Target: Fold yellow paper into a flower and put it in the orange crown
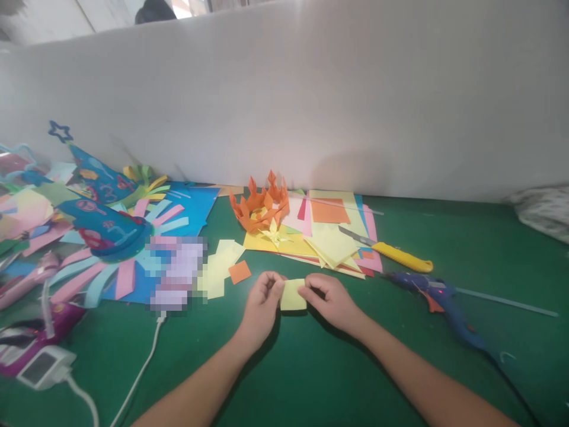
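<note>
A small pale yellow paper square [293, 295] is held between both hands just above the green table [311, 367]. My left hand [263, 303] pinches its left edge with curled fingers. My right hand [329, 299] pinches its right edge the same way. Just beyond the hands lie loose yellow paper pieces [221, 265] and a small orange square [240, 271].
An orange folded paper crown [260, 204] sits on a stack of coloured paper sheets [331, 234]. A yellow utility knife [391, 252] and a blue glue gun [444, 299] lie to the right. Blue paper cones with coloured strips [106, 228], a white cable [142, 367] and a white wall panel surround the area.
</note>
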Demonstrator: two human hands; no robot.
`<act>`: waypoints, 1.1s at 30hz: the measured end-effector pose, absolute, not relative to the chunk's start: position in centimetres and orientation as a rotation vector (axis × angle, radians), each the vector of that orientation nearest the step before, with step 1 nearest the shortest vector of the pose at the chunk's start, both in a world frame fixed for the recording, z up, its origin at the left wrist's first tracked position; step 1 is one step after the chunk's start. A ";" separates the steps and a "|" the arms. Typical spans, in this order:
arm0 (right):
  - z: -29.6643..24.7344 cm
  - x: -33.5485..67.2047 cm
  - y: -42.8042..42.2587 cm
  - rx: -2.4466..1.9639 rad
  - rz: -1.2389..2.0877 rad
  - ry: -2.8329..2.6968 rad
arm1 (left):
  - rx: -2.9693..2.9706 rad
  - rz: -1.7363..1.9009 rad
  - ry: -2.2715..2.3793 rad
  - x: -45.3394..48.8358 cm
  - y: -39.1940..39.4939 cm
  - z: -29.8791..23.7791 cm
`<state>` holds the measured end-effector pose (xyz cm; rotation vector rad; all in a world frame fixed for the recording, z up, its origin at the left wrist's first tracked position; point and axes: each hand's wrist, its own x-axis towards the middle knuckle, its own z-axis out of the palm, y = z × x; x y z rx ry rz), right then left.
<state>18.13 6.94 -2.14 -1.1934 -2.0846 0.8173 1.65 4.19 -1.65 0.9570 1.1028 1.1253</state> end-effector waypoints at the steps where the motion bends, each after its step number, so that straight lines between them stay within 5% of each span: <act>1: -2.3 18.0 7.0 -1.211 0.799 -2.083 | 0.923 1.125 1.090 1.6 4.2 -1.8; 26: -2.2 18.1 6.1 -0.978 0.715 -2.124 | 0.779 1.257 1.160 1.2 4.6 -1.5; 33: -1.8 18.2 6.3 -0.946 1.028 -1.929 | 0.894 1.239 0.959 1.1 4.5 -1.1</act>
